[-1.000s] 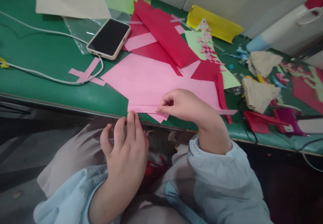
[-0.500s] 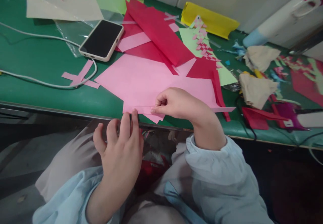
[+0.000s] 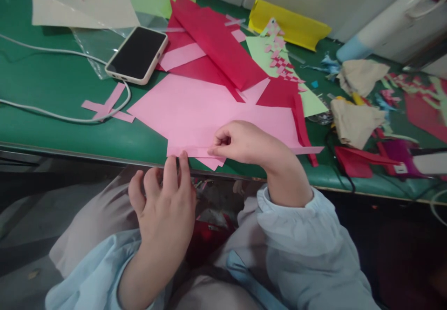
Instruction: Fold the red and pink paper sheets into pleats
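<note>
A sheet of pink paper [image 3: 188, 110] lies at the near edge of the green table, with a narrow band folded along its front side. My right hand [image 3: 244, 142] is closed, thumb and curled fingers pinching that folded band near its middle. To the left of it, my left hand [image 3: 165, 198] has its fingers apart, and two fingertips touch the front edge of the paper. Its palm hangs over the gap in front of the table. The tips of my right fingers are partly hidden by the hand itself.
A phone [image 3: 137, 54] with a white cable lies at the left, by a crossed pair of pink strips [image 3: 106, 104]. Red paper [image 3: 220, 42], a woven paper strip [image 3: 279, 58], yellow folded paper [image 3: 288, 23] and cloth pieces [image 3: 356, 121] spread behind and to the right.
The hands keep nearly the same hold on the pink paper. The whole view has shifted slightly, so the table's things appear a little further left.
</note>
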A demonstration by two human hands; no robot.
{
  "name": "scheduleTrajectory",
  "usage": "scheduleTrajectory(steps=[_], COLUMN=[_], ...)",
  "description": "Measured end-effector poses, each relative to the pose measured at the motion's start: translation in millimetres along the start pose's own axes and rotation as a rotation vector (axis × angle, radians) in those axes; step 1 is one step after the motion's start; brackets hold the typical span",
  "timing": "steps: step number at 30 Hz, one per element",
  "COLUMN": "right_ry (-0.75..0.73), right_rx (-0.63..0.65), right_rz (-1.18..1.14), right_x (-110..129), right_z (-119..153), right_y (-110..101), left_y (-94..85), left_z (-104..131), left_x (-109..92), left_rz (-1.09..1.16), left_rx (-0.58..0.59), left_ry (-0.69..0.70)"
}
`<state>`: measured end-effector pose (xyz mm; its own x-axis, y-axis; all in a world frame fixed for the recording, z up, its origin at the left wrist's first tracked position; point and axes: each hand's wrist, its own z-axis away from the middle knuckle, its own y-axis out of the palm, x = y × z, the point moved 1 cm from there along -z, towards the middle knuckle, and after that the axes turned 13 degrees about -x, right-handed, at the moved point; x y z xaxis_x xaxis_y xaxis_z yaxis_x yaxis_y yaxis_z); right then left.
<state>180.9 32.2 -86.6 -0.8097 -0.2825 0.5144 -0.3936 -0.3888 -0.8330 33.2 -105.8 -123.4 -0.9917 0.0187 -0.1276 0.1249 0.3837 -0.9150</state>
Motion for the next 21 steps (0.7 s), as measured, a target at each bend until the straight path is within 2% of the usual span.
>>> scheduleTrajectory(steps=[7,14,21], right_ry=[-0.005,0.002,-0.023], right_rx=[-0.005,-0.02,-0.042], right_rz=[0.005,0.024,0.023], right_x=[1.7,5.3,2.4], right_z=[0.9,3.0,1.7], right_y=[-1.6,-0.3,0.8], left_y=[-0.3,-2.3,-3.3], left_z=[-2.0,-1.3,1.0], left_x=[-0.8,-2.4,-8.7], left_rz=[-0.044,-0.145,-0.17], left_rx=[0.024,0.04,0.043], left_ry=[0.002,0.103,0.148])
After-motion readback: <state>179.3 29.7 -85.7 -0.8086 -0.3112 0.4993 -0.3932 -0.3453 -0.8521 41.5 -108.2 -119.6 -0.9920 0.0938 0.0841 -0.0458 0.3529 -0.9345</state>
